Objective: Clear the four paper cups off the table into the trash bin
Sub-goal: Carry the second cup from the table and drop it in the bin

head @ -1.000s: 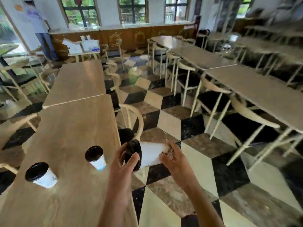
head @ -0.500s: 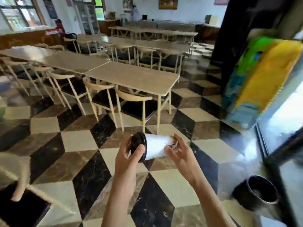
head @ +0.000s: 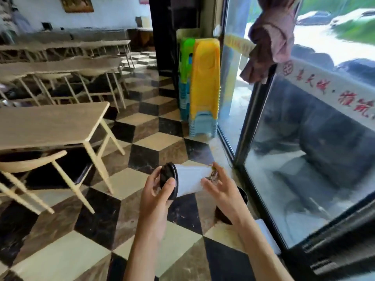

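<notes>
The checkered floor (head: 60, 250) fills the lower half of the frame, with a glass door (head: 304, 159) down the right side and a wooden table (head: 50, 124) at middle left. Low and right of centre, the dark trash bin (head: 223, 217) stands on the floor by the door frame, mostly hidden behind the right forearm, with only a bit of rim and wall showing. Just above and left of it in the frame, the paper cup (head: 189, 180) is held sideways, its long axis running left to right, black lid toward the left. The left hand (head: 157, 191) grasps the lid end, thumb across its face; the right hand (head: 220, 188) pinches the base end with its fingertips. The bin lies below and slightly right of the cup, so the right hand is nearer; the drop probably needs only a short carry rightward and down.
</notes>
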A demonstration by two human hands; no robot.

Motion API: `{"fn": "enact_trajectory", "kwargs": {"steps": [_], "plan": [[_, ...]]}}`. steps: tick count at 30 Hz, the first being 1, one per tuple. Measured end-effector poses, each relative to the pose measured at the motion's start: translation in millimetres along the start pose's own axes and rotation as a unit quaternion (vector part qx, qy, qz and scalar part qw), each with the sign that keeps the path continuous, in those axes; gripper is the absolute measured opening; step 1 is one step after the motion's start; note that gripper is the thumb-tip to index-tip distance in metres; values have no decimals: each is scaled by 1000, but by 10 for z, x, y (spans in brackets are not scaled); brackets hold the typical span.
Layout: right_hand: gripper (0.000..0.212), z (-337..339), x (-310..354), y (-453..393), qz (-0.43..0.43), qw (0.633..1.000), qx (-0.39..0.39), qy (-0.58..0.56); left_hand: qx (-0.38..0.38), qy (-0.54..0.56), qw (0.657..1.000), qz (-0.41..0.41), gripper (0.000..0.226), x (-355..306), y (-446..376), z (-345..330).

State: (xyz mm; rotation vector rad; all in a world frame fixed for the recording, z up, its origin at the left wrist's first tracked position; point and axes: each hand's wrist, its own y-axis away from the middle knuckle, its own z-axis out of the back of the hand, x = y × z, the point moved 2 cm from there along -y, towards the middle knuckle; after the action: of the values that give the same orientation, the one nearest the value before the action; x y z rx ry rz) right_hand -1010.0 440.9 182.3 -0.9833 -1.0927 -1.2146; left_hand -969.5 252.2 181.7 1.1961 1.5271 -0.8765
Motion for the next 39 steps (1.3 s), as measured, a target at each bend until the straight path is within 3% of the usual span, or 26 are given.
{"fn": "enact_trajectory", "kwargs": {"steps": [3,6,10,12,16,25,32,39], "plan": [[45,470,-140,-200,-10,999,-44,9,35,2,999,17,64,169,-290,-486],[54,800,-302,-415,-31,997,-74,15,56,3,998,36,71,348,-596,-853],[81,1146,-507,-794,-51,992,-116,20,103,-3,994,45,54,582,-1094,-1294],[84,1316,-597,-1044,-65,987,-144,29,126,-3,991,53,54,706,-1390,-1519],[81,1630,-788,-1643,-91,976,-191,45,166,-4,984,71,65,993,-2072,-1956],[71,2309,-1092,-2706,-148,956,-241,84,266,-25,955,131,50,1550,-3322,-2760],[71,2678,-1732,-3274,-211,943,-243,87,260,-67,944,190,64,2259,-3841,-3148],[69,2733,-3067,-3633,-273,943,-188,32,211,-105,937,258,68,3532,-4028,-3067]]}}
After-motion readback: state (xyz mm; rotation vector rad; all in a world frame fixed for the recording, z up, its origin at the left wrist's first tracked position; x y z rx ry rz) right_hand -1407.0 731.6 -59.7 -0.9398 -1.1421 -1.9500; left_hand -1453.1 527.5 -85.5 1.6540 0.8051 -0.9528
